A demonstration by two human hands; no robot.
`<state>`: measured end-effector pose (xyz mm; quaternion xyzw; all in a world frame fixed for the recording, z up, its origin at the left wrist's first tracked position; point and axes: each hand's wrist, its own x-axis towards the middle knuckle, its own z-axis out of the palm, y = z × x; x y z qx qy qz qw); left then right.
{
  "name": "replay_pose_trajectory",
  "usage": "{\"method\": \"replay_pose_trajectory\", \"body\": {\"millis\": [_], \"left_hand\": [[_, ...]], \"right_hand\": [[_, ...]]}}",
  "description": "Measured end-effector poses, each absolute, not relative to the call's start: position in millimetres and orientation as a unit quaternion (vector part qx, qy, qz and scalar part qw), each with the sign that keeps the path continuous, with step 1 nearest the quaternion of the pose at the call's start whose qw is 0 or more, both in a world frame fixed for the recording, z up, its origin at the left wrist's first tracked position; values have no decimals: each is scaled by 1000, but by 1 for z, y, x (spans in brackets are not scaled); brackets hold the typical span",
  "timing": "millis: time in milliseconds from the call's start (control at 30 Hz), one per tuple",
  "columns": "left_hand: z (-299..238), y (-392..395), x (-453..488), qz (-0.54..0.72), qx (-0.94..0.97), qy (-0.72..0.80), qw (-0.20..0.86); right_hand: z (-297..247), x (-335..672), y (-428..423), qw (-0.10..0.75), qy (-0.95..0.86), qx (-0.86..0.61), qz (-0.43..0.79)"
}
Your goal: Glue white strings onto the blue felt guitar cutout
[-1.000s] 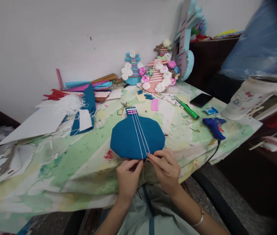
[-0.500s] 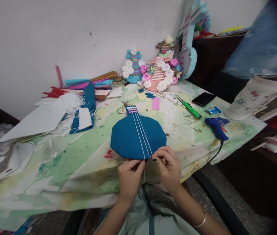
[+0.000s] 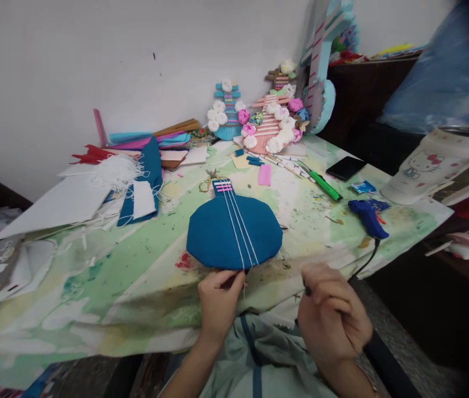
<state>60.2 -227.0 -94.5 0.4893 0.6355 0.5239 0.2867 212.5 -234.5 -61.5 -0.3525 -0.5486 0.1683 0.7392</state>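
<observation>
A flat blue guitar-shaped craft piece [image 3: 213, 232] lies before me at the table's front edge. Several white strings [image 3: 240, 229] run down it from a short neck [image 3: 223, 188] with pink and white bars. My left hand [image 3: 220, 296] pinches its bottom edge, where a loose string end hangs down; the fingertips are partly hidden by the piece. Off to the right, apart from the piece, my right hand [image 3: 336, 315] is in the air with its fingers curled in, somewhat blurred. Nothing shows between them.
To the right lie a blue glue gun [image 3: 369, 216] with its cord, a green cutter [image 3: 325, 185], a phone [image 3: 345, 167] and a large mug [image 3: 428, 166]. Scissors [image 3: 209, 179] lie beyond the neck. White yarn [image 3: 116, 174] and card sheets [image 3: 56, 207] cover the left; decorated guitars [image 3: 228, 124] stand behind.
My right hand has left the bottom edge of the guitar piece and moved right, its fingers curling. My left hand keeps its pinch in the same place.
</observation>
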Motion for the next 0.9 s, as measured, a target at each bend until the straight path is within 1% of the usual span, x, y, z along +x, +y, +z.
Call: {"method": "replay_pose_trajectory", "body": {"millis": [67,133,233,367,633,733,833,900], "left_hand": [[-95,-227,60,524,490,635,286],[-94,-226,61,527,492,636,277],[-91,-226,61,529,503,634,254],[-90,-227,61,528,517,631,235],[-92,-225,60,527,515,632,238],[-90,-225,60,533,514,628,241],[-89,-226,60,539,509,626,243],[-90,-227,60,540,507,625,247]], "right_hand": [[-59,216,-237,682,-630,-353,119],[-62,213,-232,627,-685,-354,106],[-75,201,-218,591,-705,-373,121],[-88,189,-208,568,-707,-405,114],[-82,188,-209,562,-685,-426,185],[-74,193,-215,556,-688,-405,232],[-68,209,-228,574,-676,-368,279],[-65,225,-239,604,-651,-364,280]]}}
